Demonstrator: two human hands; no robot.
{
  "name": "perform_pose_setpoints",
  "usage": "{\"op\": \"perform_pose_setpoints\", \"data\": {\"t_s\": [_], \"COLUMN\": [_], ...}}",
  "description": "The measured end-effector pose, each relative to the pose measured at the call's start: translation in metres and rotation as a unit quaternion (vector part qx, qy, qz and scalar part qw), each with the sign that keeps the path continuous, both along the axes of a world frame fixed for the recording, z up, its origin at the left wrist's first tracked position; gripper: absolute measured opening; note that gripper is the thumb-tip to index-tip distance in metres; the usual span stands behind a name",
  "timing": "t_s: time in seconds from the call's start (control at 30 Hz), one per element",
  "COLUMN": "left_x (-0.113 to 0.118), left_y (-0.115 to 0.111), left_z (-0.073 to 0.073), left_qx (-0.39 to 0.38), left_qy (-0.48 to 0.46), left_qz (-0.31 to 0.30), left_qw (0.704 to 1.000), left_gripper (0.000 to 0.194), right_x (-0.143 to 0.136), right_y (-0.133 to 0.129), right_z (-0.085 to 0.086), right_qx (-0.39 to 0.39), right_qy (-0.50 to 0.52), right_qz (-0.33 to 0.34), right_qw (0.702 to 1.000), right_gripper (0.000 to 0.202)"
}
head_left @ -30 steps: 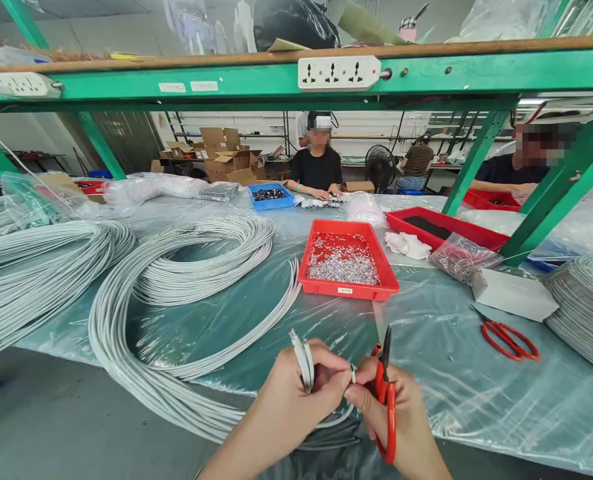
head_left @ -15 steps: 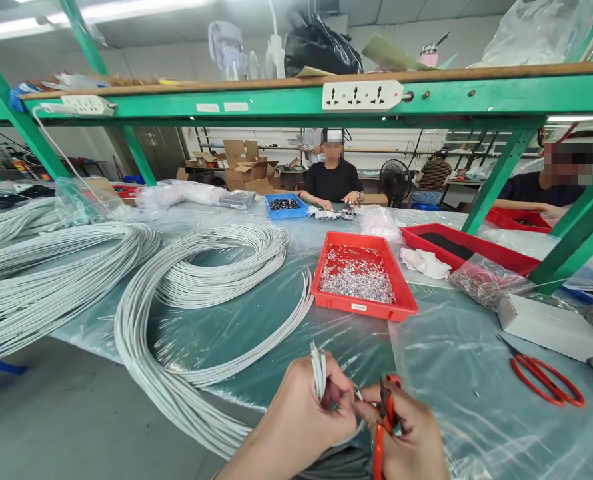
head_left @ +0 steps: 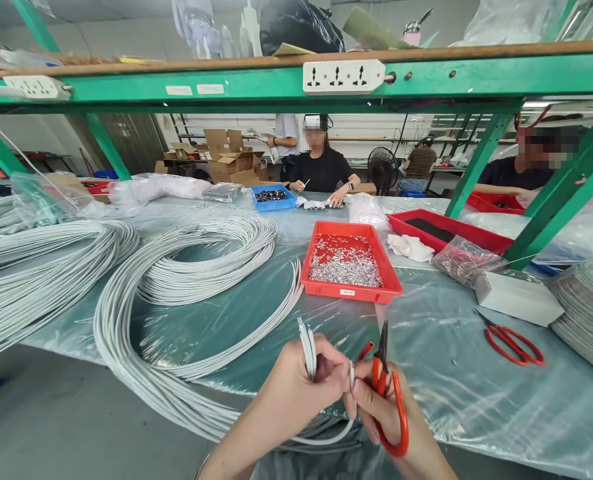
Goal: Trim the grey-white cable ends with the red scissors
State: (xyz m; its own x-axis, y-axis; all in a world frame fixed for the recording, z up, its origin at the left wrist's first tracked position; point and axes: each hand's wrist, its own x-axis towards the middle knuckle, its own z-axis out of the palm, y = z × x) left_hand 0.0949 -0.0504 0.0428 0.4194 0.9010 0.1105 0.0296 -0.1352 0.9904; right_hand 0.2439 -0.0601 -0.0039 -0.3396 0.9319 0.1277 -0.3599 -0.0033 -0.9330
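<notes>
My left hand (head_left: 296,393) grips a few white cable ends (head_left: 307,347) that stick up between its fingers. My right hand (head_left: 391,423) holds red-handled scissors (head_left: 387,393), blades pointing up, and its thumb and forefinger pinch the tip of one white cable (head_left: 351,373) against my left hand. That cable loops down below both hands. A big coil of white cables (head_left: 176,293) lies on the plastic-covered table left of my hands. A red tray of small metal parts (head_left: 347,261) sits just beyond them.
A second pair of red scissors (head_left: 511,341) and a white box (head_left: 519,298) lie at right. More cable coils (head_left: 31,273) lie at far left. A green shelf frame (head_left: 296,83) with a power strip spans overhead. People work across the table, by a blue tray (head_left: 271,197).
The hands rose slightly after dipping toward the table edge. The scissors are upright again, and my right fingers have closed on a single cable tip.
</notes>
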Motion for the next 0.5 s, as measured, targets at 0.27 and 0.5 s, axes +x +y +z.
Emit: {"op": "perform_pose_setpoints", "data": {"t_s": [0.27, 0.5], "left_x": [-0.001, 0.008], "left_y": [0.008, 0.01], "left_z": [-0.003, -0.016], "left_qx": [0.003, -0.116], "left_qy": [0.034, -0.135], "left_qz": [0.037, 0.017], "left_qw": [0.999, 0.984], "left_gripper": [0.012, 0.052], "right_x": [-0.003, 0.03], "right_y": [0.0, -0.027], "right_z": [0.006, -0.007], "right_qx": [0.008, -0.01], "right_qy": [-0.002, -0.121], "right_qz": [-0.015, -0.037], "right_qw": [1.0, 0.992], "right_gripper": [0.035, 0.045]}}
